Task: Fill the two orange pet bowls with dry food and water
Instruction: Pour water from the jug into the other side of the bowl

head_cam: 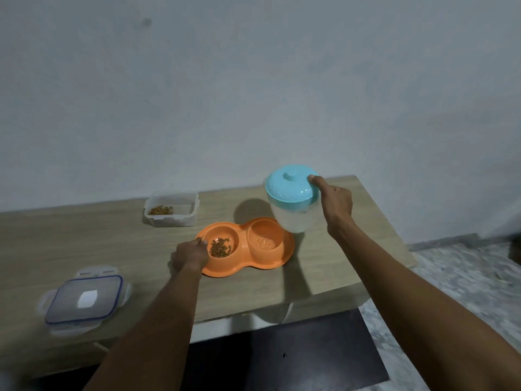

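An orange double pet bowl [255, 266] rests on the wooden table. Its left bowl holds brown dry food [220, 247]; its right bowl [265, 239] holds water. My left hand [190, 254] grips the left rim of the orange dish. My right hand [335, 206] holds a translucent water jug [293, 215] with a turquoise lid [290, 185], thumb on the lid's edge. The jug hangs tilted just above the table, behind and to the right of the water bowl.
A clear plastic container [171, 213] with a little dry food stands behind the bowls to the left. Its blue-rimmed lid [84, 299] lies at the near left. The table's right edge [389, 221] is close to the jug; a white wall rises behind.
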